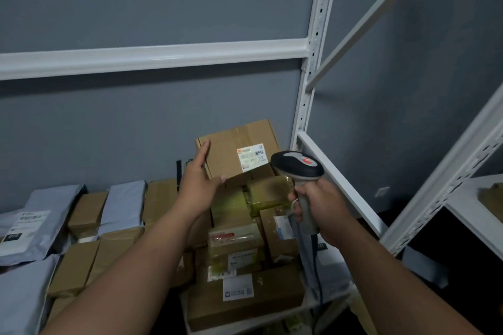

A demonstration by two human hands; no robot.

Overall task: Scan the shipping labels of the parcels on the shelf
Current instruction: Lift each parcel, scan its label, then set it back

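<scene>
From the head camera I see my left hand [200,181] gripping a flat brown cardboard parcel [234,153] by its left edge and lower left corner, thumb under the bottom edge and fingers up along the side; the parcel is tilted up with its face toward me, standing above the heap at about 12 o'clock from the hand pair. A white shipping label with a barcode [252,157] sits on the right part of that face, at roughly 3 o'clock from the left hand. My right hand [318,211] is wrapped around the grey handle of a handheld barcode scanner with a black head and a red mark [298,164]; the scanner head sits just beside the label, at about 4 o'clock from it, not touching the parcel as far as I can tell. A grey cable [313,266] hangs from the handle base toward 6 o'clock. Below the held parcel lies a pile of brown cardboard boxes wrapped in yellowish tape [245,253], several bearing white labels. At 9 o'clock, grey plastic mailer bags [30,223] lie beside further brown boxes [87,212]. All rest on a white metal shelf rack [307,106], its perforated upright standing at 1 o'clock against a grey wall [136,2].
</scene>
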